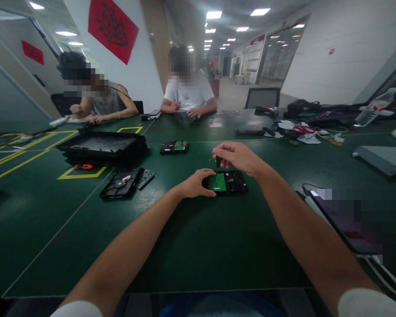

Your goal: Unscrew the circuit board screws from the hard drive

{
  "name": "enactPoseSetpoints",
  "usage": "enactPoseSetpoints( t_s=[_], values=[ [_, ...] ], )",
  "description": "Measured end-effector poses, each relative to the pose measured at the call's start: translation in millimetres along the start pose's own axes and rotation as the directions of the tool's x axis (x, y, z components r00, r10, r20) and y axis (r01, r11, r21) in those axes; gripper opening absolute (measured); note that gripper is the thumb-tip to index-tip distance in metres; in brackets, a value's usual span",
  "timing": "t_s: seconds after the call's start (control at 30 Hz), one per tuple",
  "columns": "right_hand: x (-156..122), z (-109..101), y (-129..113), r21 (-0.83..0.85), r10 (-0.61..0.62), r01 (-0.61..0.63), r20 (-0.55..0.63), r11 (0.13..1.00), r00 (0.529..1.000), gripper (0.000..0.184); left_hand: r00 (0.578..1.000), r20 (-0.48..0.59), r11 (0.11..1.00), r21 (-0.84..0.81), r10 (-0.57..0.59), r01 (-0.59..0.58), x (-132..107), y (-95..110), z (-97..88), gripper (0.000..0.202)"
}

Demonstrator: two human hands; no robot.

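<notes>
A black hard drive (238, 182) with a green circuit board (218, 182) facing up lies flat on the green table in front of me. My left hand (198, 183) grips its left end, thumb on the near side and fingers on the far side. Above the drive's far edge, my right hand (237, 156) is closed around a short black-and-yellow screwdriver (217, 161); its tip cannot be made out. Tiny screws (210, 160) lie on the table just left of that hand.
Left of me lie another hard drive (121, 184), a loose circuit board (147, 179) and stacked black trays (102, 147). A third drive (174, 147) sits farther back. Rightward are a tablet-like device (343, 220), a grey box (383, 160) and cables. Two people sit across the table.
</notes>
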State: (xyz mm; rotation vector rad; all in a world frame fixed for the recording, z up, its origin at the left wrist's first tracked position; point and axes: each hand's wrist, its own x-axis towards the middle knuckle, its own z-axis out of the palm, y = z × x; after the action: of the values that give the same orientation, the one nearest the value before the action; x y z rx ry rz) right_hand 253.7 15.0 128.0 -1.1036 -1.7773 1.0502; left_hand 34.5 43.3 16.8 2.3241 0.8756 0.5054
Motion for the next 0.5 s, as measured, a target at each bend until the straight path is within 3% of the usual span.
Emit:
enactPoseSetpoints(
  t_s=[0.5],
  values=[
    [0.3, -0.5, 1.4, -0.015, -0.020, 0.020, 0.008, 1.000, 1.000, 0.027, 0.999, -0.001, 0.999, -0.018, -0.044, 0.044, 0.3, 2.6, -1.5, 0.089]
  ],
)
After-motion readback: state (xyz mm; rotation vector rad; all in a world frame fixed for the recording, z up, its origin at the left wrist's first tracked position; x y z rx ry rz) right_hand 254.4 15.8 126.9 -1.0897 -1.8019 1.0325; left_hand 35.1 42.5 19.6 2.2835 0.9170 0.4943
